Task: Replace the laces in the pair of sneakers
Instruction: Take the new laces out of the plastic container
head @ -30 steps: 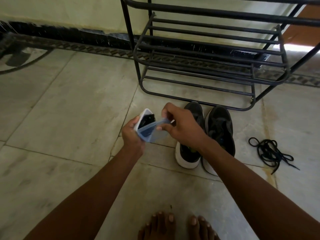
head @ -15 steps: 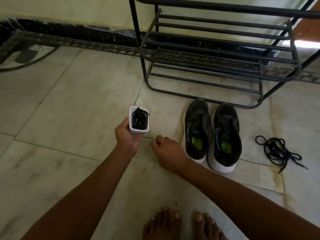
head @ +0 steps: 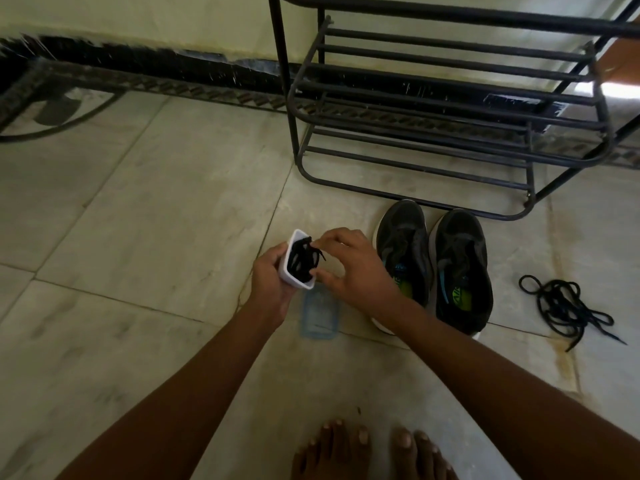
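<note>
Shoe rack cut off at top, right sneaker's heel behind forearm

Black metal shoe rack against wall; pale tiled floor; bare feet at bottom edge.

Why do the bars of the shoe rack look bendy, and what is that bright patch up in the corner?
Head view: the wide-angle lens bows the black metal shoe rack near the frame edge; the bright patch at upper right is overexposed light on the floor; the pale stone floor is evenly lit, slightly blurred towards the edges.
</note>
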{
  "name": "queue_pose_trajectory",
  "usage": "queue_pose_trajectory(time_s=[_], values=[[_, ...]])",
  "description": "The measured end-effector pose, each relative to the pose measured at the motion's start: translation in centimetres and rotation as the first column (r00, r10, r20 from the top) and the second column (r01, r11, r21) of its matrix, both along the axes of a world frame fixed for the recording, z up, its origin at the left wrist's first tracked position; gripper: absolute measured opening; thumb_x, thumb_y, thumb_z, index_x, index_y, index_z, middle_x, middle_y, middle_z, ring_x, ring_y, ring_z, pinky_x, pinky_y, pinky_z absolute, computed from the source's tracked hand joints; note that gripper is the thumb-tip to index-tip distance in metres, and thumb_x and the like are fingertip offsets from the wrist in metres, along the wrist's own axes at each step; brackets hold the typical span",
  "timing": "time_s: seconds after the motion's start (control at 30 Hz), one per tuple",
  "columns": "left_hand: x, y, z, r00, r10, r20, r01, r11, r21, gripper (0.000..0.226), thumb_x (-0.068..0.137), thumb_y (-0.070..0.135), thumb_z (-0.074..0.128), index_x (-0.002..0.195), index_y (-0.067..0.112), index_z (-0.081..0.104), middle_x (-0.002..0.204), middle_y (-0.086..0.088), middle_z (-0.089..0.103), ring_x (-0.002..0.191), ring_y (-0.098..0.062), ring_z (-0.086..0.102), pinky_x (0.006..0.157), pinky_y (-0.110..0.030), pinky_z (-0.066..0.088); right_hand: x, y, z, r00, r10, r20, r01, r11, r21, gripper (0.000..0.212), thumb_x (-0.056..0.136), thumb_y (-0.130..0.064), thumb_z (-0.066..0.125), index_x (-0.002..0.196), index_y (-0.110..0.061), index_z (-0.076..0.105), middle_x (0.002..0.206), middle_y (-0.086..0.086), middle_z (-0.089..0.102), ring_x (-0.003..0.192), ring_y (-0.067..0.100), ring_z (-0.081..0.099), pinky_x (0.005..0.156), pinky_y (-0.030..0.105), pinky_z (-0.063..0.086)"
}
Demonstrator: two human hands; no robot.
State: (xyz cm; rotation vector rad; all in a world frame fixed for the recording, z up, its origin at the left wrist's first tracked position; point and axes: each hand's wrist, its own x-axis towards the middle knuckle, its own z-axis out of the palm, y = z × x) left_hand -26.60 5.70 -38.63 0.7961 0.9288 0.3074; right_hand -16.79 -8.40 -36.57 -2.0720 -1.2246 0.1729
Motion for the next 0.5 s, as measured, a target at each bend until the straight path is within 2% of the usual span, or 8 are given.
queue_pose_trajectory(time_s=[0.07,0.13,0.2,0.27,0.33,0.4,0.5], values=[[0.2,-0.5,0.2,0.999,-0.054,0.009,0.054,0.999,-0.005,0.045,0.102,0.022,0.042,0.133,-0.005,0.060,0.120,-0.023,0.067,0.102,-0.034,0.067,0.079,-0.037,0.058,0.8,0.6,0.6,0.995,0.101,0.012,-0.097,0.978,-0.182,0.055,0.078,-0.043,0.072,0.128,-0.021,0.069,0.128,0.003,0.064,0.116,0.030,0.053,0.094,0.044,0.043],[0.6,-1.0,0.5,0.995,-0.099,0.020,0.099,0.995,0.010,0.043,0.103,0.022,0.041,0.132,-0.003,0.062,0.119,-0.022,0.068,0.103,-0.033,0.068,0.085,-0.040,0.057,0.7,1.0,0.8,0.989,0.143,0.021,-0.132,0.952,-0.275,0.056,0.078,-0.043,0.075,0.130,-0.026,0.067,0.132,0.001,0.062,0.119,0.030,0.051,0.093,0.043,0.038],[0.9,-1.2,0.6,0.993,-0.114,0.028,0.114,0.993,0.023,0.041,0.103,0.022,0.041,0.128,-0.001,0.065,0.119,-0.022,0.069,0.104,-0.033,0.068,0.094,-0.044,0.054,0.9,1.3,0.7,0.987,0.151,0.052,-0.131,0.953,-0.274,0.054,0.078,-0.040,0.077,0.129,-0.025,0.068,0.126,0.003,0.064,0.115,0.032,0.053,0.090,0.042,0.038],[1.0,-1.1,0.7,0.993,-0.118,0.009,0.118,0.992,0.040,0.037,0.103,0.021,0.041,0.118,0.004,0.070,0.113,-0.019,0.072,0.100,-0.030,0.070,0.096,-0.044,0.054,1.0,1.7,0.5,0.985,0.158,0.072,-0.134,0.957,-0.259,0.048,0.077,-0.031,0.078,0.123,-0.020,0.072,0.112,0.009,0.068,0.102,0.034,0.057,0.084,0.040,0.042],[1.1,-1.1,0.8,0.992,-0.125,-0.025,0.126,0.992,0.030,0.036,0.103,0.022,0.042,0.115,0.005,0.071,0.108,-0.017,0.073,0.098,-0.030,0.070,0.092,-0.043,0.054,1.2,2.1,0.4,0.981,0.185,0.061,-0.164,0.954,-0.250,0.039,0.077,-0.019,0.077,0.116,-0.016,0.075,0.099,0.013,0.068,0.090,0.035,0.058,0.076,0.036,0.044],[1.3,-1.2,0.6,0.991,-0.123,-0.062,0.123,0.992,-0.004,0.036,0.103,0.023,0.042,0.113,0.003,0.070,0.105,-0.016,0.074,0.097,-0.029,0.069,0.086,-0.040,0.056,1.7,2.4,0.9,0.984,0.176,0.032,-0.160,0.945,-0.286,0.030,0.079,-0.016,0.075,0.109,-0.015,0.077,0.094,0.013,0.067,0.085,0.031,0.060,0.073,0.034,0.047],[1.0,-0.7,0.4,0.993,-0.060,-0.101,0.056,0.997,-0.044,0.038,0.101,0.025,0.046,0.120,0.001,0.067,0.118,-0.020,0.070,0.103,-0.031,0.067,0.089,-0.040,0.054,3.2,2.4,1.4,0.996,0.085,-0.012,-0.086,0.967,-0.242,0.019,0.079,-0.017,0.074,0.097,-0.012,0.079,0.087,0.011,0.070,0.077,0.028,0.065,0.073,0.040,0.055]])
